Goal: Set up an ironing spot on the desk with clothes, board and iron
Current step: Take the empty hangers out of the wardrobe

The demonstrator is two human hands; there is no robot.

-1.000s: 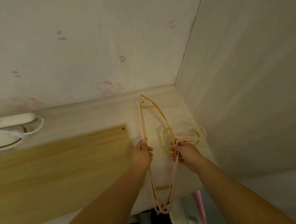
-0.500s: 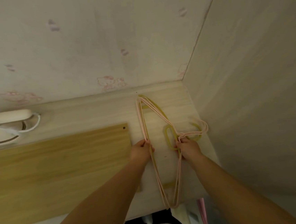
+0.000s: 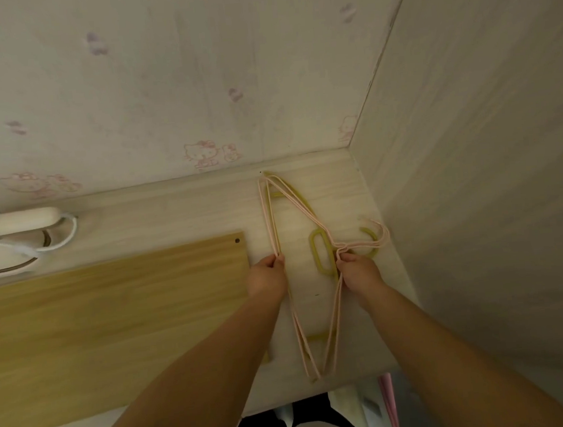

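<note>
A bundle of pink wire hangers [image 3: 302, 208] with a yellow-green one among them lies flat in the right corner of the pale desk [image 3: 170, 217]. My left hand [image 3: 267, 276] pinches the bundle's long straight side. My right hand [image 3: 359, 269] grips the necks just below the hooks. A light wooden board [image 3: 112, 326] lies flat on the desk to the left, its right end touching my left hand. At the far left edge sits a white iron [image 3: 4, 240] with its white cord looped beside it.
Wallpaper with pink cartoon cats rises behind the desk, and a plain wall [image 3: 493, 175] closes the right side beside the hangers. Below the desk's front edge, pink and white items [image 3: 388, 406] stand on the floor.
The hanger bundle has come down from a slightly raised hold to lie flat on the desk, shifting a little away from me. Both hands stay closed on it.
</note>
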